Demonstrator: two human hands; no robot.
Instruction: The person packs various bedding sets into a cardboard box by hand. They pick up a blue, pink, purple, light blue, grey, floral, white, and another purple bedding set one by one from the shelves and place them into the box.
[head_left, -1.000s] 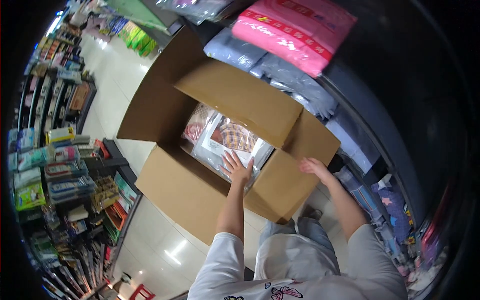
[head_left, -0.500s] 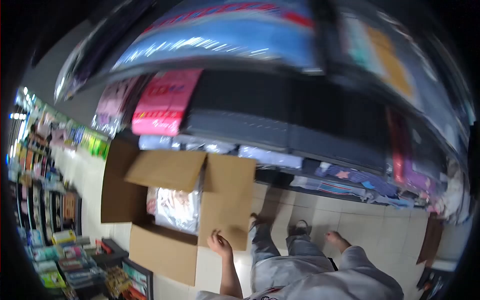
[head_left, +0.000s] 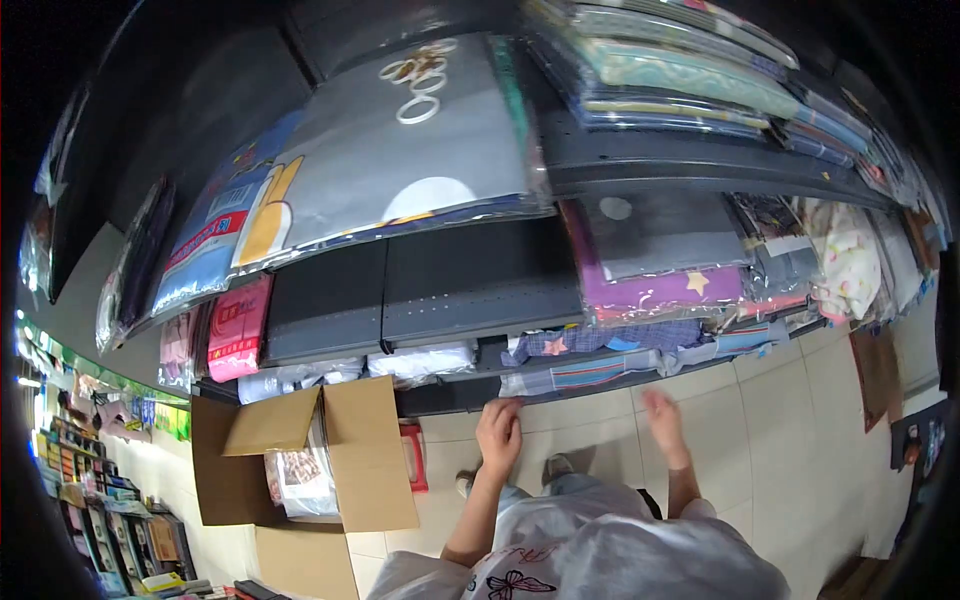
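Observation:
My left hand is raised in front of the lower shelf, its fingers loosely bent with nothing visible in them. To its right my right hand is up with fingers partly stretched and slightly blurred, also holding nothing visible. Both hands appear apart from the goods. Beyond them, folded striped fabric lies on the bottom shelf. An open cardboard box stands on the floor to the left, flaps spread. Inside it are clear plastic-wrapped packs with a printed pattern.
A dark shelf unit spans the front. Its upper shelf bears a large grey plastic-wrapped pack and a stack of wrapped textiles. Lower are a pink pack and a purple pack. A red-framed object lies beside the box.
My view has shifted to the right and up along the shelves, so the box appears lower and further left. Both hands have risen toward the shelf front, the left one away from the box flap.

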